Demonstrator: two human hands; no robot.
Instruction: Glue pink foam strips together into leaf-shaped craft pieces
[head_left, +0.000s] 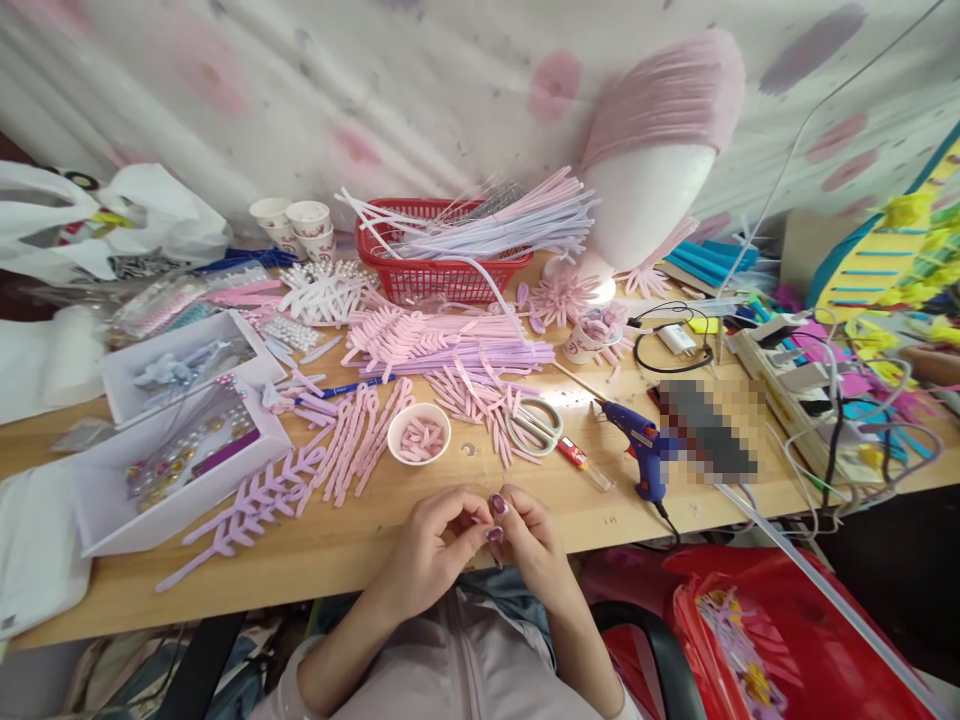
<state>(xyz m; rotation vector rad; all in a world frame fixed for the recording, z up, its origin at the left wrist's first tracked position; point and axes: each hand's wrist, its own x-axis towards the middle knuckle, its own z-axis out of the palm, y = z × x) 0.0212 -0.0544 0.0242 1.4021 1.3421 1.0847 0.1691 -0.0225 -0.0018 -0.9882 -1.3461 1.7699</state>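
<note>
Close to my body, at the table's front edge, my left hand point(448, 538) and my right hand point(531, 540) meet with fingertips pinched together. Whatever lies between the fingers is too small and covered to name. Just beyond them stands a paper cup point(420, 462) holding short pink fuzzy pieces. Loose pink pieces point(487, 410) are scattered behind it, next to scissors point(534, 428) with pale handles. A red-labelled small box point(574, 452) lies right of the scissors. Left of the cup are twisted pink strips point(360, 440) and lilac branch-shaped stems point(255, 505) of pipe cleaner.
A blue glue gun point(645, 445) lies on the right, near a power strip point(802, 410). Behind, a red basket point(442, 280) carries pipe cleaners beside a white head form point(652, 190). White boxes point(259, 460) of beads stand left. A red bag point(795, 610) hangs below right.
</note>
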